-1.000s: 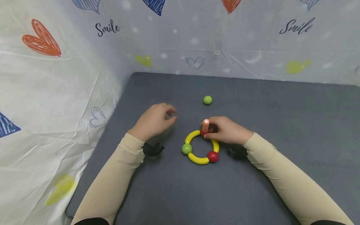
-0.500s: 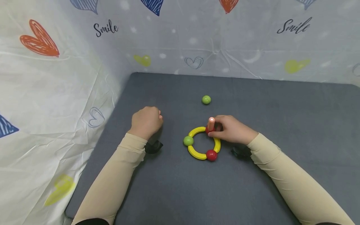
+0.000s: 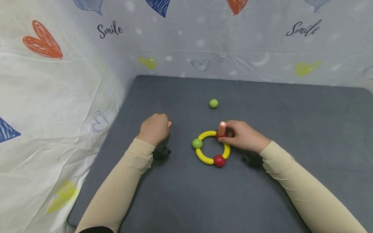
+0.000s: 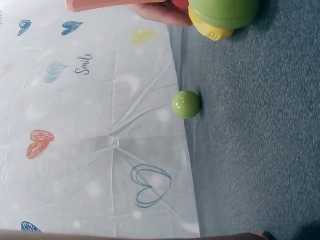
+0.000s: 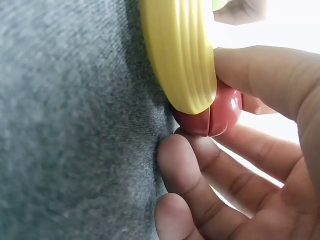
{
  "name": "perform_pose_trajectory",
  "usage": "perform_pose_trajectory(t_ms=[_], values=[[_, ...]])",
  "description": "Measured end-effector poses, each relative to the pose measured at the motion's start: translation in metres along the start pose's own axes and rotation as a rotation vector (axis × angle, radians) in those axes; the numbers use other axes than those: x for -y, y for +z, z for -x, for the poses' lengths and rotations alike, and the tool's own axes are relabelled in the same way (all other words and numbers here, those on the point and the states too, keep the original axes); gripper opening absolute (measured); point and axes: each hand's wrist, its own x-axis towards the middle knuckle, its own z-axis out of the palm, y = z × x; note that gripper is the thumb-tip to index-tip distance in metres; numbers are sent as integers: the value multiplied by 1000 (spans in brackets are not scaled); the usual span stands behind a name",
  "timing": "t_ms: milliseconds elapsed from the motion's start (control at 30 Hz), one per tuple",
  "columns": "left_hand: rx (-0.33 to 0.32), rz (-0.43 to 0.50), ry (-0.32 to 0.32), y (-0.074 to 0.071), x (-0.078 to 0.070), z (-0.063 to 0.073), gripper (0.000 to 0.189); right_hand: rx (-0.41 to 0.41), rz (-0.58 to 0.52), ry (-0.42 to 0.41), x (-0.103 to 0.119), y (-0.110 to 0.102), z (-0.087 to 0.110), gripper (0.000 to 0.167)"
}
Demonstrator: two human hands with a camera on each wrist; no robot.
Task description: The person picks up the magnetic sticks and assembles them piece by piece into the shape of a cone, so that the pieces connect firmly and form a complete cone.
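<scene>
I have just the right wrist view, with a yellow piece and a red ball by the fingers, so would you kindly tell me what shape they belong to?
Observer: A ring: three yellow arcs with two red balls and a green ball between them.
Operator: Thank you; does any ball lie apart from it?
Observer: Yes, a loose green ball lies beyond the ring on the grey table.
Operator: And does the left hand touch the ring?
Observer: No, the left hand is apart from it, to its left.

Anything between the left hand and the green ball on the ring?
No, that stretch is bare: the head view shows only grey tabletop between the left hand and the ring's green ball.
</scene>
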Motion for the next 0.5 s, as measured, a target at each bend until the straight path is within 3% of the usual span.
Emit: perform_pose_trajectory(t_ms=[167, 333, 500], values=[[28, 58, 29, 4, -4, 0, 35, -16, -2, -8, -1, 1, 5, 14], [-76, 164, 183, 9, -11, -1, 38, -30, 3, 6, -1, 3, 10, 15], [-168, 347, 288, 4, -21, 5, 17, -43, -1, 36, 0, 4, 16, 14]])
